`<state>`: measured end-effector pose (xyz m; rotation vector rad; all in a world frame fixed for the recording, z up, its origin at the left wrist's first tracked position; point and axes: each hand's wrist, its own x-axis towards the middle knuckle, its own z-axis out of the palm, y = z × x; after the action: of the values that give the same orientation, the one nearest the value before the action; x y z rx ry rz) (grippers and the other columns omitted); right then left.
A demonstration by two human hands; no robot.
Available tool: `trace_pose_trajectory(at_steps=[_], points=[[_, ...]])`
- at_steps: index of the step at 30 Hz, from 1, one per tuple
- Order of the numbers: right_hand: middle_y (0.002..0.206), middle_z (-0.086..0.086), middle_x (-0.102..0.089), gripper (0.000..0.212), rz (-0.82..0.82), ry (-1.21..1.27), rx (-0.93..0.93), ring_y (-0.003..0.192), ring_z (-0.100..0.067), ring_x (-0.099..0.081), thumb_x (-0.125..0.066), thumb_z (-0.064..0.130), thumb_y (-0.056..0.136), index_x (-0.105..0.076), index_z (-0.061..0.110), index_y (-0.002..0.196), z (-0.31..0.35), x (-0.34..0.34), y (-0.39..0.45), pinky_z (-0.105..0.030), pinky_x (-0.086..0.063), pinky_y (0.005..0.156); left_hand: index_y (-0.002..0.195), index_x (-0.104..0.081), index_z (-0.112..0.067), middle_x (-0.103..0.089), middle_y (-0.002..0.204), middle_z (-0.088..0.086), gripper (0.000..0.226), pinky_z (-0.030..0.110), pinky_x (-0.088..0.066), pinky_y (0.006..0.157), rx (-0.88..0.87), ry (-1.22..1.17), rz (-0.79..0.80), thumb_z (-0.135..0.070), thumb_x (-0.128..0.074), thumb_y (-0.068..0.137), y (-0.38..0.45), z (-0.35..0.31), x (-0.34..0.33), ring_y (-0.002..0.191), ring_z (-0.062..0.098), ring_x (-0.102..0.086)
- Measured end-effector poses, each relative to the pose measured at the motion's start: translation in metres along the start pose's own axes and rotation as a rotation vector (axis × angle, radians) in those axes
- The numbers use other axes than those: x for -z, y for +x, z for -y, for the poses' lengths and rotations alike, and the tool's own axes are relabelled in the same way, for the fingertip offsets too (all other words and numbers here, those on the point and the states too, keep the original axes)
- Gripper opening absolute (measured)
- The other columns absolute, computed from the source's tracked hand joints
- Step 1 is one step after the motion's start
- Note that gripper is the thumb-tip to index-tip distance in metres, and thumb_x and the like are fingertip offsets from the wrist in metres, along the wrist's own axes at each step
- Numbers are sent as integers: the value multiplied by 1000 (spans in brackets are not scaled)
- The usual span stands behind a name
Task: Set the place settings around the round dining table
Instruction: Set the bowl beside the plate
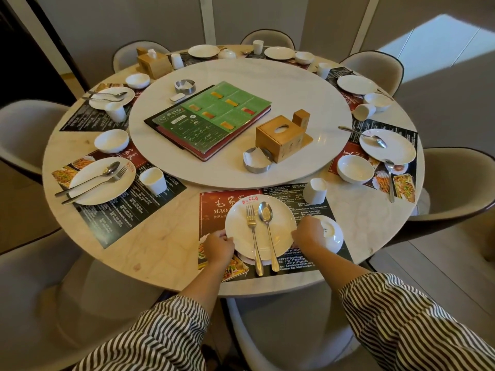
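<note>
At six o'clock we square the plate (261, 226): left hand (218, 247) and right hand (308, 234), fingers pinching its rim. Next, probably, upright the overturned bowl (330, 232).

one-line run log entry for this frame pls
hands: left hand, right hand gripping near plate rims | load: fork, spoon | bowl beside

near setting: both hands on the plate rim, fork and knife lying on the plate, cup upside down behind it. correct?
One thing is off: beside the fork on the plate lies a spoon, not a knife, as the head view shows. The rest holds: left hand and right hand at the plate rim, cup upside down behind it.
</note>
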<state>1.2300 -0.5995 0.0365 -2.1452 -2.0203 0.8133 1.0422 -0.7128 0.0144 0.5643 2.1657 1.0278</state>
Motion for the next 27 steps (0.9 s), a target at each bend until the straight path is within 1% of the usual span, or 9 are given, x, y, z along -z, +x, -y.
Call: trace_pose_trajectory(at_steps=[2,6,8,15,20,22,27], points=[[94,-12,-69,12,-1,19,-1,77,-20,-59,-63,6,85,-65,3,96,-1,0,1,-30,-52,70,120,-65,-8,-67,119,9,34,34,-51,88,-3,-6,-9,-11,-67,86,-1,-1,-2,108,23,-62],[91,-13,-70,12,21,29,8,81,-24,-64,-63,3,83,-66,2,94,0,2,0,-29,-46,64,119,-66,-8,-67,119,9,32,33,-50,87,-3,0,-43,-11,-66,87,-1,-1,-5,108,23,-63],[91,-14,-71,12,21,39,11,79,-24,-63,-63,2,82,-66,2,94,-1,2,0,-29,-45,63,119,-66,-8,-68,118,10,32,34,-50,88,-9,6,-45,-10,-66,87,-1,-1,-5,108,23,-63],[95,-13,-69,15,7,41,24,76,-21,-57,-63,3,83,-66,2,98,-1,3,0,-29,-47,64,120,-65,-8,-67,120,9,33,35,-49,90,-24,9,-27,-10,-66,87,1,1,-4,110,23,-62],[97,-13,-69,14,-16,42,36,88,-24,-65,-62,2,85,-65,3,99,-3,4,-1,-31,-53,74,120,-66,-9,-67,120,9,33,35,-50,89,-43,20,-15,-9,-65,87,-1,-1,-6,110,24,-62],[98,-13,-69,15,-22,38,42,89,-25,-65,-62,2,85,-65,3,100,-4,4,-2,-32,-54,76,121,-65,-10,-67,120,9,33,36,-50,89,-39,28,-18,-9,-64,88,-3,-2,-8,110,24,-62],[98,-13,-70,15,-22,43,41,89,-25,-66,-63,3,85,-66,2,100,-4,5,-4,-33,-56,77,123,-64,-9,-67,121,9,34,32,-49,86,-26,27,-14,-7,-62,89,-3,-4,-8,110,24,-62]])
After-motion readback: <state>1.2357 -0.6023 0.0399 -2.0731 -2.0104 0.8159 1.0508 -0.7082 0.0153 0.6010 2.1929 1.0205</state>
